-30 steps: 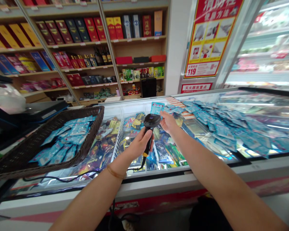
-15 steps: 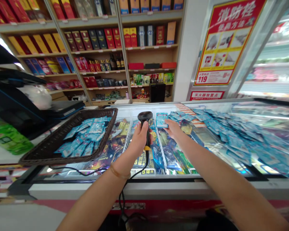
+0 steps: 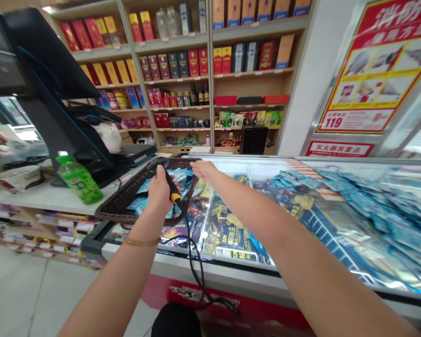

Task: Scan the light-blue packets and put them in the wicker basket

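My left hand (image 3: 159, 191) is wrapped round the handle of a black barcode scanner (image 3: 171, 184), which has a yellow-orange band and a trailing cable. The scanner is above a dark brown woven basket (image 3: 108, 209). Inside the basket lie several small blue packets (image 3: 137, 205), partly covered by my hand and the scanner. My right hand (image 3: 205, 170) is at the basket's far right corner, fingers stretched out, with no packet visible in it. Whether it touches the rim I cannot tell. More blue packets (image 3: 389, 206) are spread over the glass freezer top (image 3: 340, 224) on the right.
A green-labelled drink bottle (image 3: 80, 180) and a black checkout screen (image 3: 52, 61) stand on the white counter (image 3: 73, 204) at left. The scanner's cable (image 3: 192, 262) hangs over the freezer's front edge. Behind are shelves (image 3: 182, 77) of boxed goods.
Both hands have moved left to the basket, the scanner with them. The blue packet that was in my right hand no longer shows there. The view has turned left.
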### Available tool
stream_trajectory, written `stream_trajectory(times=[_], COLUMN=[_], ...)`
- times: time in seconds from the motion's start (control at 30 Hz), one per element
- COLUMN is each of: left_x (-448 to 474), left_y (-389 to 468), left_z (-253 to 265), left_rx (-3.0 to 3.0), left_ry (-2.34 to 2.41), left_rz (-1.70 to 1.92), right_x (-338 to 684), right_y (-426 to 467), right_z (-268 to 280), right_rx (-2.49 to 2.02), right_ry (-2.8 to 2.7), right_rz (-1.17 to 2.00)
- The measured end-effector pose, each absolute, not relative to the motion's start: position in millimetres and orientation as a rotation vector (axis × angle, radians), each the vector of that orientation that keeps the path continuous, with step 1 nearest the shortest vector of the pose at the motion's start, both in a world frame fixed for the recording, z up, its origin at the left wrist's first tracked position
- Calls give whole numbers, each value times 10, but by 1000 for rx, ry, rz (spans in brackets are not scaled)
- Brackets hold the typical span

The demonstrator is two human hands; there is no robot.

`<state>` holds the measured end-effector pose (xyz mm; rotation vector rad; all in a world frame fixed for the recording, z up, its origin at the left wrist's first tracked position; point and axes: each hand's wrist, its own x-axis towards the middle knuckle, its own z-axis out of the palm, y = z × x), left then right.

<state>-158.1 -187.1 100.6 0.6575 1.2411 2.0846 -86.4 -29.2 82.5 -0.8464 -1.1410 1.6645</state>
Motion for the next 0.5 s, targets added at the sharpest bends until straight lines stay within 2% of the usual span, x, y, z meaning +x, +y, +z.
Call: stream_trajectory(times=[0.1,0.23,0.5], left_x=[-1519,-1210,-126], left_y=[-1844,-1696,-1275], left_z=[992,967,723], left_rx=[678,707,851], left_ry=[1201,1148,1054], left_rz=[2049,1974,1685], right_x=[-721,-34,1769], right_y=[-216,-43,124], right_z=[651,391,46], right_rx=[-846,-974,-1376], right_ry=[-1225,-1350,-1613], right_rz=[1527,1307,548])
